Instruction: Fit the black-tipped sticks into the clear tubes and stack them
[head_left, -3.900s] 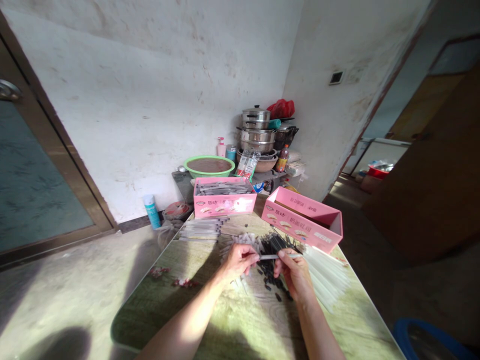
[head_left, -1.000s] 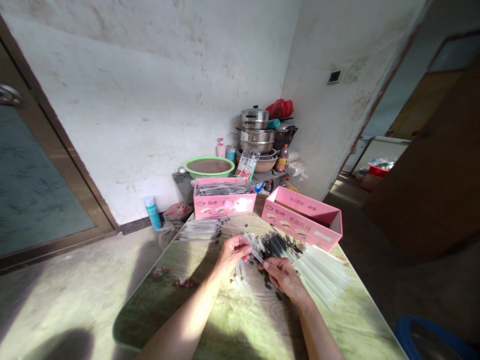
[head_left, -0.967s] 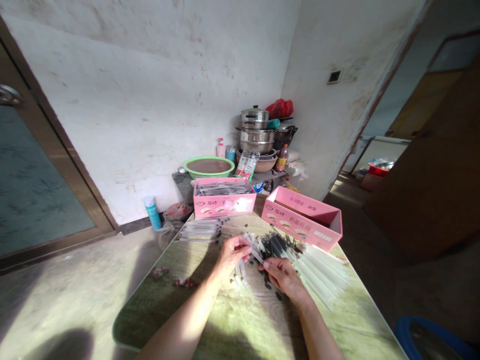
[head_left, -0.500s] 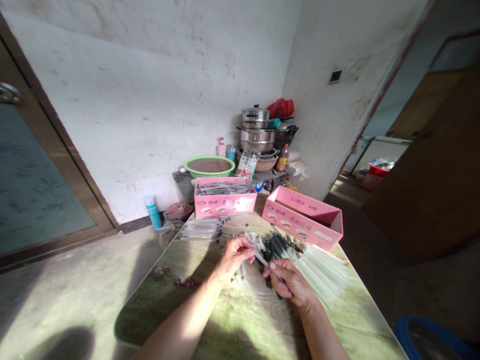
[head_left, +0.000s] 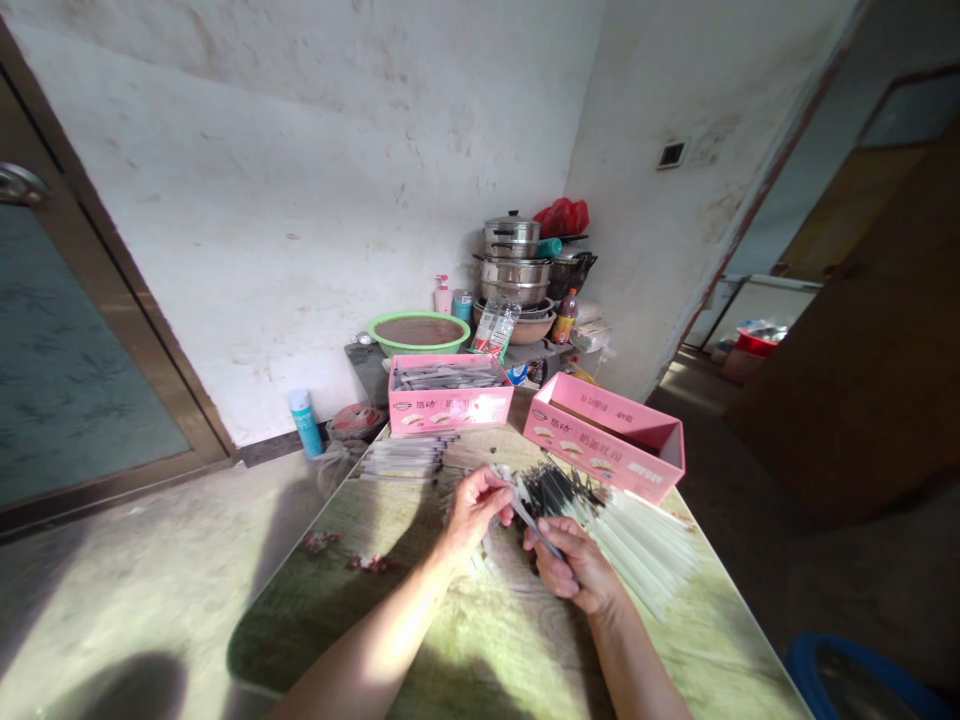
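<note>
The slender, pale-and-dark tube [head_left: 533,523] lies above the bench [head_left: 517,650], between the hands, its long axis slanting from the left hand's fingertips down and rightward into the right hand [head_left: 579,567]. The left hand [head_left: 474,512] pinches its far upper end between thumb and fingers; the right hand's fingers curl closed around its nearer, lower end, both hands touching it.

Slim tube [head_left: 535,527] in right grip [head_left: 576,562]
</note>
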